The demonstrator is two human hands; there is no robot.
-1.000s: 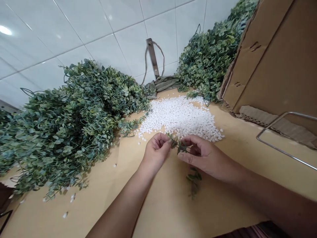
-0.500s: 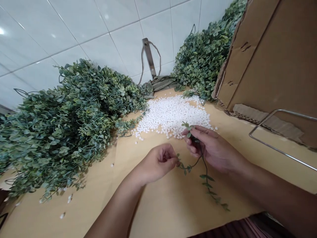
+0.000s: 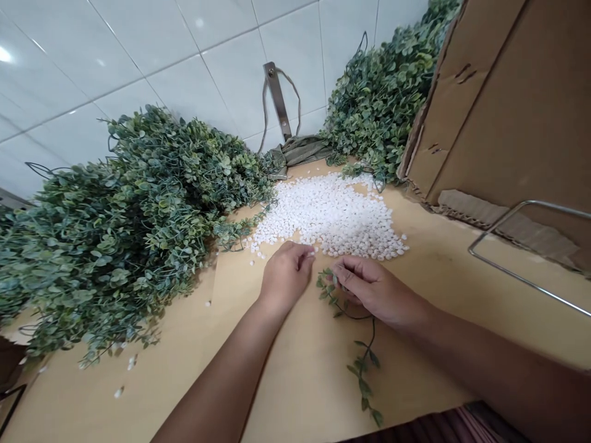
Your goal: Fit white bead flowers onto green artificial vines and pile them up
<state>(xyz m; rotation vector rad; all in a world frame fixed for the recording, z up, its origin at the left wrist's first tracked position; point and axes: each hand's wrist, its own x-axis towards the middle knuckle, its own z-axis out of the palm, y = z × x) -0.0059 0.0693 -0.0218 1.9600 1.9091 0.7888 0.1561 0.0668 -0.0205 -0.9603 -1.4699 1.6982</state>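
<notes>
My right hand pinches a thin sprig of artificial green leaves between thumb and fingers. One leafy end shows at the fingertips, and a longer strand hangs down toward the table's front edge. My left hand is closed in a pinch at the near edge of a spread of small white beads. A white bead shows at its thumb and fingertip, though it is small and partly covered. The two hands are a short way apart.
A large heap of leafy artificial greenery covers the left side. Another greenery heap stands at the back right, beside a cardboard box. A bent metal wire juts in at right. A strap with a metal plate leans against white tiles.
My left hand has left the sprig and moved up and left to the beads' edge. My right hand has come down slightly with the sprig, whose strand now hangs further left.
</notes>
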